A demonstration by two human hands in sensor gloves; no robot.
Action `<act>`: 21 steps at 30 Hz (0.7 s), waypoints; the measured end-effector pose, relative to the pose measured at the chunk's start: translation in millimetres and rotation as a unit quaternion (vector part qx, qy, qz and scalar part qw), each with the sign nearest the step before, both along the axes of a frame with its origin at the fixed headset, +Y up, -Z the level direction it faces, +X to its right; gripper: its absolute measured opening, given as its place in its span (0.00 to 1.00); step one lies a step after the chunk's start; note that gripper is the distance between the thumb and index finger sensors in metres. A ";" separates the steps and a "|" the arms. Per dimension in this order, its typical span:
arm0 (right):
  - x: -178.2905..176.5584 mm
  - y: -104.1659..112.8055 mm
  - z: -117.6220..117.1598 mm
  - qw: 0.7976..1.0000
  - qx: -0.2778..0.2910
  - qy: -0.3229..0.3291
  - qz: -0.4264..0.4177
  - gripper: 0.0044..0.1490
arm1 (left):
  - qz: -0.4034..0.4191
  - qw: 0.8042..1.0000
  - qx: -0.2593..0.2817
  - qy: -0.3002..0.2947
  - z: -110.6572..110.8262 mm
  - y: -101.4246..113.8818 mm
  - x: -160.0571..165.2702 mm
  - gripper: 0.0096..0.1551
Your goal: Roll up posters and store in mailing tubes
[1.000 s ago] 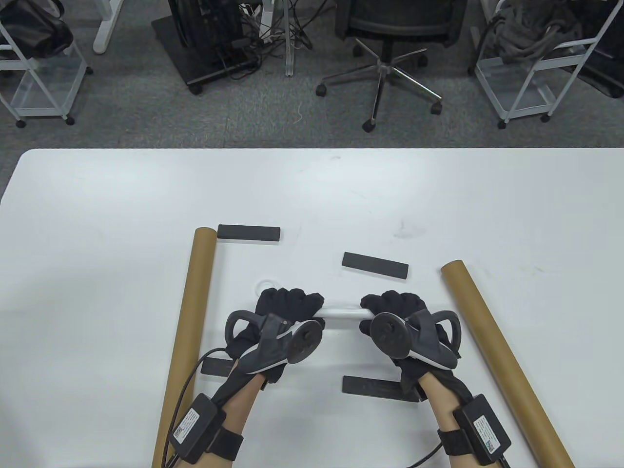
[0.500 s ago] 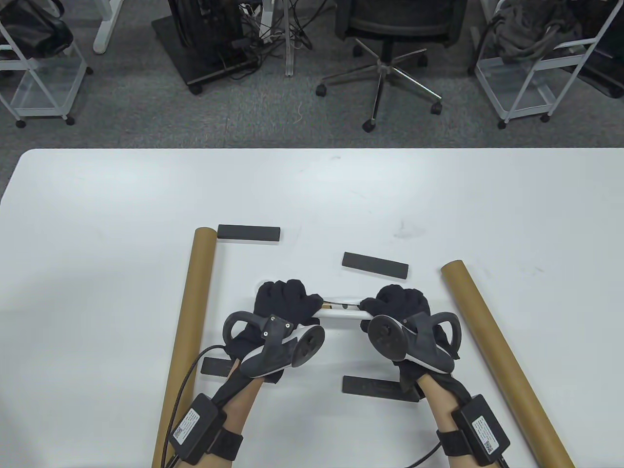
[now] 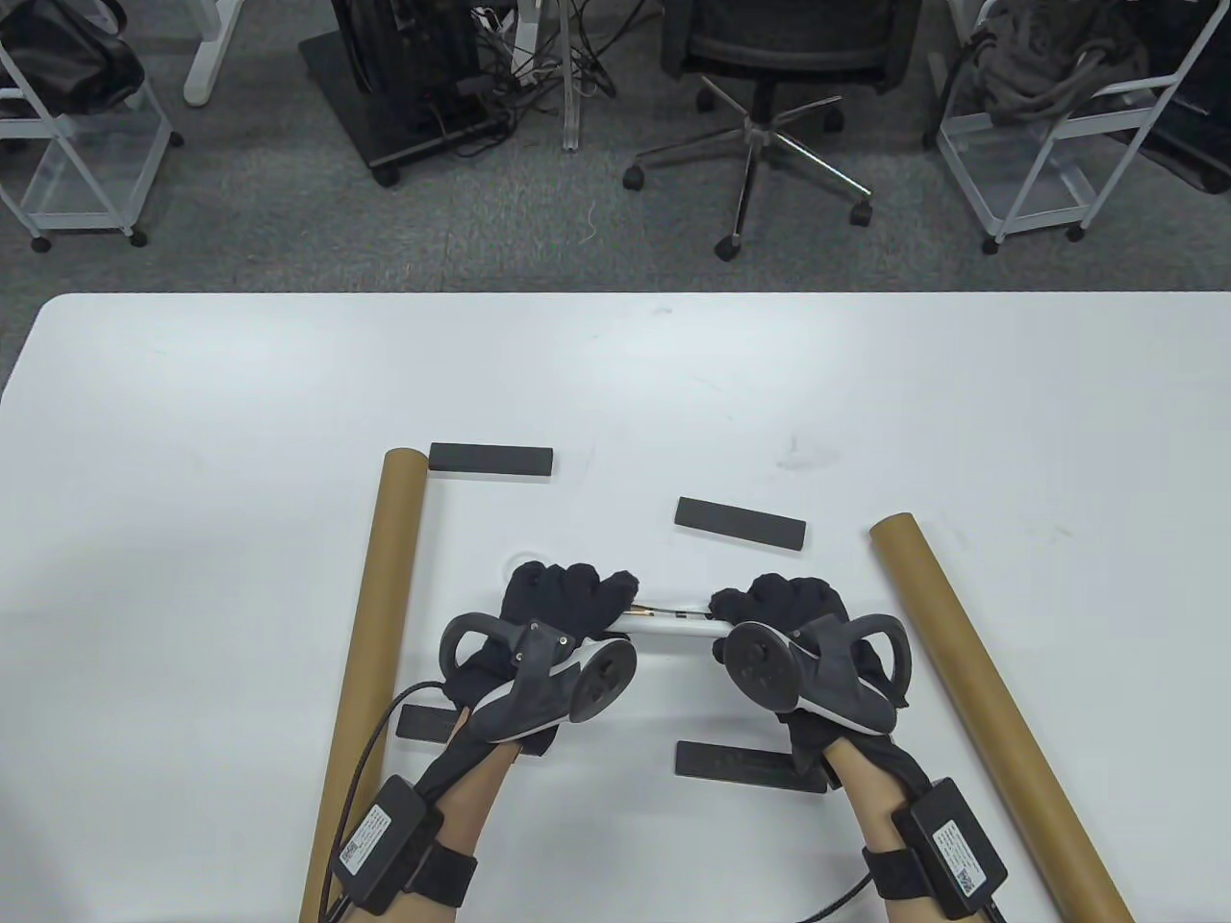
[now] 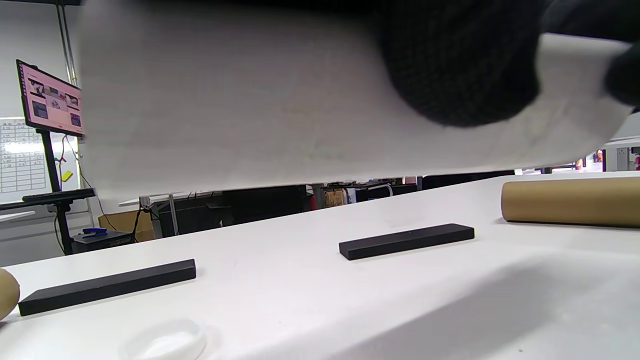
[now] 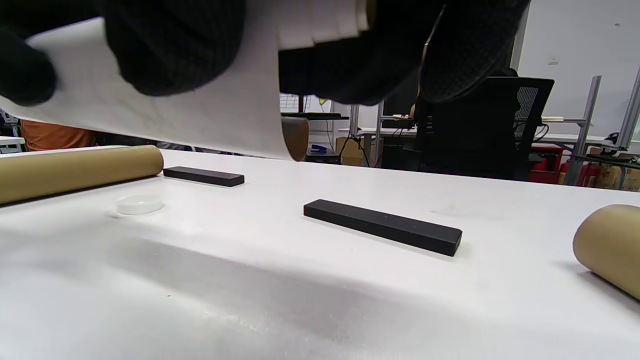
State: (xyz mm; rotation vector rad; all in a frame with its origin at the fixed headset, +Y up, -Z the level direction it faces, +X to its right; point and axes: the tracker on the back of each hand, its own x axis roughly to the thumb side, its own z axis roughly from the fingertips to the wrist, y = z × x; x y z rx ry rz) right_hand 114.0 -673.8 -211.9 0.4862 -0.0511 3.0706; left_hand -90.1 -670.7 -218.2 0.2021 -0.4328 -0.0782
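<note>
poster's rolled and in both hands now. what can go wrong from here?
1. The rolled poster is held only by the left hand and right hand at its ends; easing either grip may let it spring loose.
2. Both mailing tubes lie loose and may roll during insertion.
3. The black bar lies just beyond the roll and may get knocked.

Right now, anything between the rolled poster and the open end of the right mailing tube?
Nothing visible. The rolled poster is held off the table by the left hand and right hand. The right mailing tube lies apart to the right. The nearest black bar sits farther back, off that path.
</note>
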 end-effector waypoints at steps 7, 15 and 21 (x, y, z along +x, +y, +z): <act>0.7 -0.3 -0.3 1.000 0.004 -0.002 0.000 0.39 | -0.002 1.000 -0.002 0.001 -0.4 -0.1 -0.6 0.42; 2.3 -0.9 -1.2 1.000 0.013 -0.001 -0.008 0.38 | 0.010 1.000 -0.011 0.004 -1.8 -0.9 -2.6 0.38; 3.2 -0.9 -1.2 0.999 -0.001 0.012 -0.032 0.35 | 0.004 1.000 -0.019 0.005 -1.7 -0.8 -0.8 0.31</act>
